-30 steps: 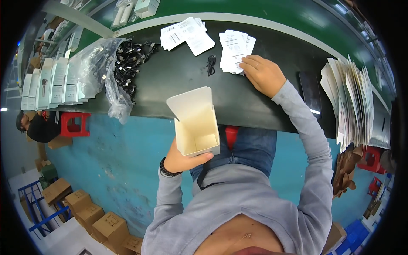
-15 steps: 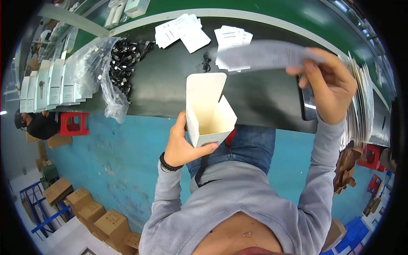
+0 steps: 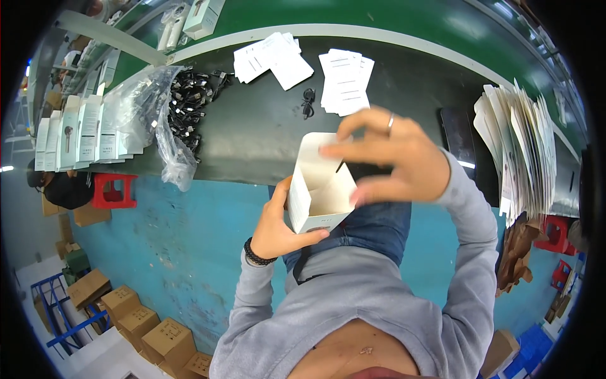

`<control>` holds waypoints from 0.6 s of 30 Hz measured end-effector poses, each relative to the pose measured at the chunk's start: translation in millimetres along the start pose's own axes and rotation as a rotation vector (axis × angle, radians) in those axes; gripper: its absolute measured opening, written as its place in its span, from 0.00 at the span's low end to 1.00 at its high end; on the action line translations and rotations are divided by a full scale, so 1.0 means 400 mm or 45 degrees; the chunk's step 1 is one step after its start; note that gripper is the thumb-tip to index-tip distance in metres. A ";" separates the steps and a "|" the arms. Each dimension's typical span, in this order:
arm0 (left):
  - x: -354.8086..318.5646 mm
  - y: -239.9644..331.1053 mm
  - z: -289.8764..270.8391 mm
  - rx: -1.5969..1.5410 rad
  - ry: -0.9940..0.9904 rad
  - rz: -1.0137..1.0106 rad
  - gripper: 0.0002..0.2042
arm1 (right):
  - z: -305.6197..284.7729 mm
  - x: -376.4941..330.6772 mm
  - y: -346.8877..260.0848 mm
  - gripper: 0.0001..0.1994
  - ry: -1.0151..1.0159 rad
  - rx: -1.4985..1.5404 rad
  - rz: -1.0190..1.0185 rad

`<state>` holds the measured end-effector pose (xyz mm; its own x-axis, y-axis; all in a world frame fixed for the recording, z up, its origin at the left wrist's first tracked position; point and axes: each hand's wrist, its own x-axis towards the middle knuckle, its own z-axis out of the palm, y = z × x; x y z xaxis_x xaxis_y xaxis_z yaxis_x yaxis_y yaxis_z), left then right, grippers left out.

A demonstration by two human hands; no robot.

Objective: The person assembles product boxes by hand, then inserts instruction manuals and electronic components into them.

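Observation:
My left hand (image 3: 276, 225) is wrapped round a small white carton (image 3: 323, 222), holding it tilted with its mouth facing up and its tall back flap raised. My right hand (image 3: 394, 155) is at the carton's right side, slightly blurred, fingers and thumb spread. Its fingertips overlap the raised flap, and the thumb is at the carton's right rim. No sheet shows in it. What lies inside the carton is hard to make out. On the bench beyond lie a coiled black cable (image 3: 308, 103) and two groups of white paper slips, one left (image 3: 273, 58) and one right (image 3: 346, 81).
A plastic bag (image 3: 140, 104) and a heap of black cables (image 3: 188, 101) are on the left, beside standing cartons (image 3: 87, 132). Flattened cartons (image 3: 519, 145) stack at right, near a dark phone (image 3: 458, 134). A person (image 3: 66, 187) is at far left.
My right hand has come left and down from above the phone to the carton. The pale sheet it held is out of sight. The carton has shifted slightly right and nearer me.

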<state>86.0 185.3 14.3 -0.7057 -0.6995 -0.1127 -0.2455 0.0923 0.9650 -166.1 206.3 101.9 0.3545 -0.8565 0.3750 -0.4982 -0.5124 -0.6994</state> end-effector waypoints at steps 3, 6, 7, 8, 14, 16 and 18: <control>-0.030 -0.014 -0.002 -0.068 0.064 -0.028 0.42 | 0.039 0.055 0.121 0.16 0.222 -0.503 0.018; -0.035 -0.023 0.000 -0.101 0.079 -0.011 0.42 | 0.114 0.098 0.278 0.17 0.118 -0.950 -0.070; -0.038 -0.023 -0.004 -0.103 0.098 -0.010 0.41 | 0.129 0.115 0.304 0.17 0.132 -0.947 -0.103; -0.038 -0.018 -0.008 -0.088 0.109 0.003 0.41 | 0.130 0.121 0.312 0.16 0.031 -0.927 -0.045; -0.036 -0.032 -0.048 0.031 0.221 0.062 0.41 | 0.062 0.134 0.225 0.09 0.105 -0.556 0.090; -0.031 -0.032 -0.050 0.134 0.264 0.078 0.42 | 0.013 0.122 0.120 0.10 0.254 -0.492 -0.123; -0.028 -0.036 -0.044 0.133 0.270 0.081 0.42 | -0.013 0.110 0.036 0.14 0.267 -0.537 -0.376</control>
<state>109.1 179.5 5.8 -0.5692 -0.8221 0.0104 -0.2802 0.2059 0.9376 -161.6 161.2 111.5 0.3831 -0.6447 0.6616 -0.6907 -0.6755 -0.2583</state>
